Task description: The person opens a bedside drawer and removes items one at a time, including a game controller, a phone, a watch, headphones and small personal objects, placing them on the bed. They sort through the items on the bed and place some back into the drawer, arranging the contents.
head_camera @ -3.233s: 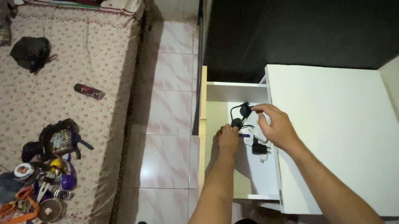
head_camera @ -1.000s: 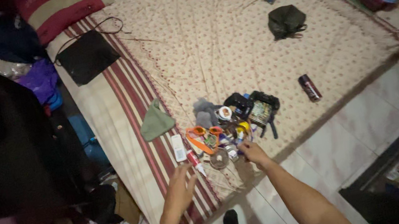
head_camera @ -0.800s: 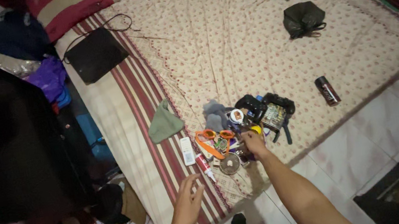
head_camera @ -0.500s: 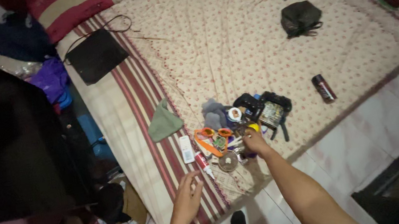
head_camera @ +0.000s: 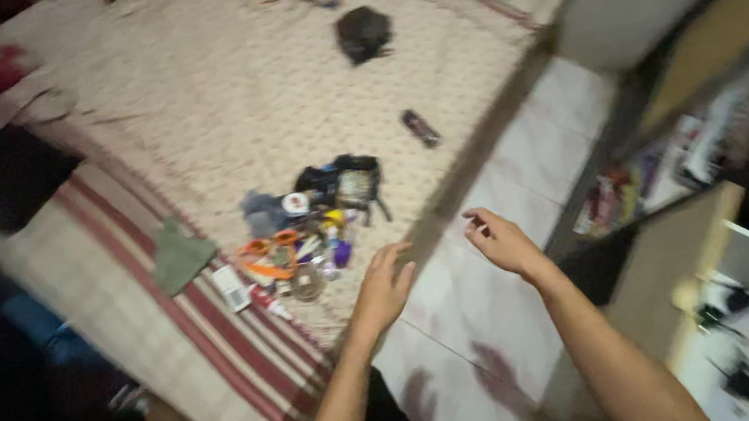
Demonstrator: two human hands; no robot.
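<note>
Nearest the camera, the person's left hand [head_camera: 385,287] hangs over the mattress edge [head_camera: 378,291] with fingers loosely spread and nothing in them. The right hand [head_camera: 501,240] floats above the tiled floor [head_camera: 491,181], fingers curled half open, likewise empty. Just beyond the left hand, on the flowered sheet, lies a pile of small items [head_camera: 307,232]: orange-handled pieces, a round clear lid, a yellow and purple bit, a white packet, with a dark pouch at the far side. The picture is blurred, so finer detail cannot be told. Farther off rests a small dark canister [head_camera: 420,128].
</note>
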